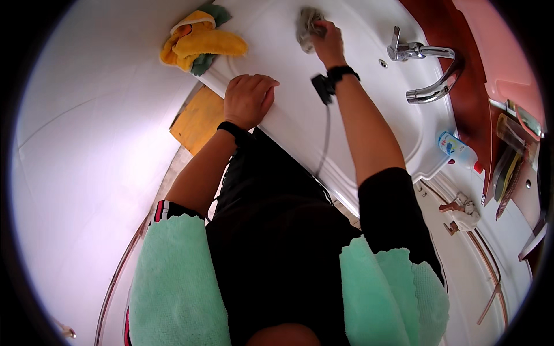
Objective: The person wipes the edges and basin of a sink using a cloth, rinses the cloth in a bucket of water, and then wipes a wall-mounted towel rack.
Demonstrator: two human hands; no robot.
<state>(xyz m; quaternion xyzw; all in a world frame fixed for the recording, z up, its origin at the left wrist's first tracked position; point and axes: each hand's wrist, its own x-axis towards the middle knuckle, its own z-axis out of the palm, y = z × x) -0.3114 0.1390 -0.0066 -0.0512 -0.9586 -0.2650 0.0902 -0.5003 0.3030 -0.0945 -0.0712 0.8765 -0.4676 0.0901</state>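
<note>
My right hand [329, 45] is closed on a crumpled grey cloth [306, 30], which presses against the white washbasin [358, 124] near its far side. A black band with a small dark box and a thin cable sits on that wrist. My left hand [248, 102] rests at the basin's near left edge with its fingers curled in. I see nothing in it, though the palm side is hidden. Beyond this hand, a yellow cloth [208, 43] lies bunched over a dark green one [203, 63] on the basin's left corner.
A chrome faucet [430, 95] curves over the basin's right side. A clear bottle with a red cap [459, 151] lies by the right rim, near a reddish-brown shelf holding combs. Pipes [485, 254] run along the lower right wall. Mint-green towels [179, 282] drape over my upper arms.
</note>
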